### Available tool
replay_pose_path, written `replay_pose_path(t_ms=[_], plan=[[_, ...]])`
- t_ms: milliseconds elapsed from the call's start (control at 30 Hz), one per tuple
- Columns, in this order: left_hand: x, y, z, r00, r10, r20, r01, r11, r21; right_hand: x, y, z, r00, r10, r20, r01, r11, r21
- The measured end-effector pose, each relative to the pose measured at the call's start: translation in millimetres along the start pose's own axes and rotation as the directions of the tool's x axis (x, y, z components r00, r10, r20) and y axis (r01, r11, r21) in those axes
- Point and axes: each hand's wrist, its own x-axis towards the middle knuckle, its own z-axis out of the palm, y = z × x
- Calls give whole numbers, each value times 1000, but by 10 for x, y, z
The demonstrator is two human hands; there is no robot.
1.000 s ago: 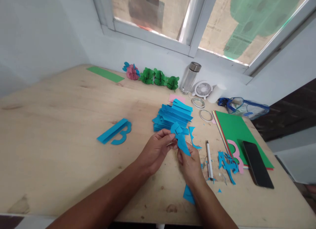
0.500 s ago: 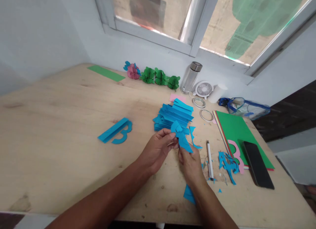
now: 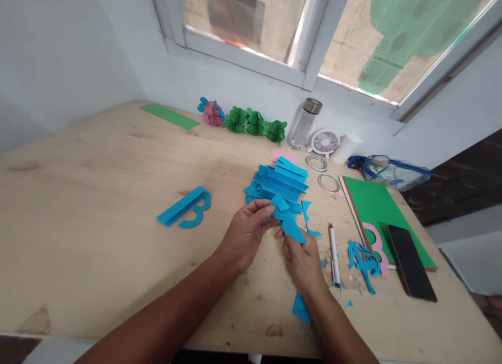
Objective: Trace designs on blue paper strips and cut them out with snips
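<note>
My left hand [image 3: 247,233] pinches a cut piece of blue paper [image 3: 288,220] between thumb and fingers, in front of the pile. My right hand [image 3: 304,254] is closed just below the same paper, its fingers curled. The paper hides most of what that hand grips, so I cannot make it out. Behind both hands lies a stack of folded blue paper strips [image 3: 274,183]. A thin blue offcut [image 3: 308,220] rests to the right of the held piece. Another blue paper [image 3: 301,309] sticks out from under my right forearm.
Left on the table lies a folded blue cutout [image 3: 186,207]. To the right are a white pen [image 3: 334,254], blue scraps [image 3: 363,259], a pink template [image 3: 376,246], a black phone [image 3: 411,262] and green sheets [image 3: 388,207]. Tape rolls [image 3: 328,183], a fan [image 3: 324,141] and a bottle [image 3: 304,124] stand behind.
The held blue paper has tilted and shifted slightly downward, and the fingers of my left hand have moved a little along its edge. The things on the table stay where they were.
</note>
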Motion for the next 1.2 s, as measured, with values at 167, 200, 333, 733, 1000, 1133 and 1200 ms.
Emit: replay_pose_path(t_ms=[167,200,333,733,1000,1133,1200], plan=[[-5,6,-16,1000,-6,22,6,1000,11,3,35,-5,1000,10,0,-10,1000,-1],[-7,5,-16,1000,-11,26,11,1000,10,5,42,-7,1000,7,3,-7,1000,-3],[-7,5,-14,999,-11,40,10,1000,10,8,57,-10,1000,-17,1,17,1000,-8],[-4,3,-9,999,-13,32,13,1000,-5,-1,73,1,1000,1,16,-1,1000,5],[2,0,-8,999,-24,29,24,1000,-17,5,99,-10,1000,13,27,-13,1000,8],[-5,11,-9,1000,-19,13,19,1000,-20,-3,72,0,1000,4,21,-4,1000,3],[-10,13,-11,1000,-18,19,18,1000,-11,-5,58,4,1000,-12,13,11,1000,3]])
